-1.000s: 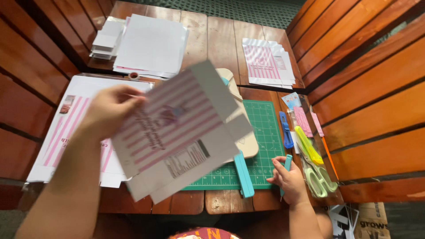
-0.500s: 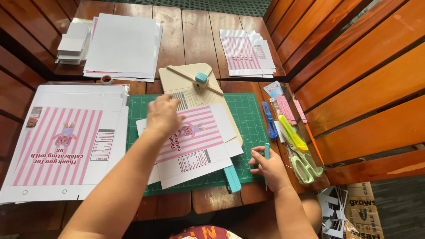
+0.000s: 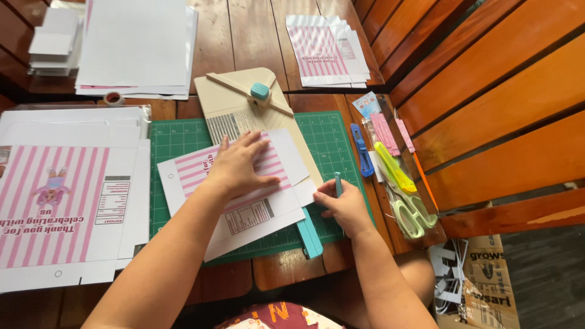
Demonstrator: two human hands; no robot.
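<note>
My left hand [image 3: 236,166] presses flat, fingers spread, on a pink-striped printed paper sheet [image 3: 244,201] that lies on a green cutting mat [image 3: 177,140]. My right hand [image 3: 344,204] sits at the sheet's right edge and grips a slim teal craft tool [image 3: 337,183], held upright. A beige paper trimmer [image 3: 244,103] with a teal slider lies under the sheet's upper part, and its teal ruler end [image 3: 309,234] sticks out below the sheet.
A stack of pink-striped sheets [image 3: 61,201] lies at left, white paper stacks [image 3: 137,45] at the back, striped bags [image 3: 326,52] at back right. Tape roll [image 3: 113,97], blue cutter [image 3: 361,149], green scissors [image 3: 409,213] and pens sit nearby. Wooden bench slats [image 3: 487,103] rise at right.
The striped sheet came down from the air onto the mat. My left hand now lies flat on it, and my right hand has moved up to its right edge.
</note>
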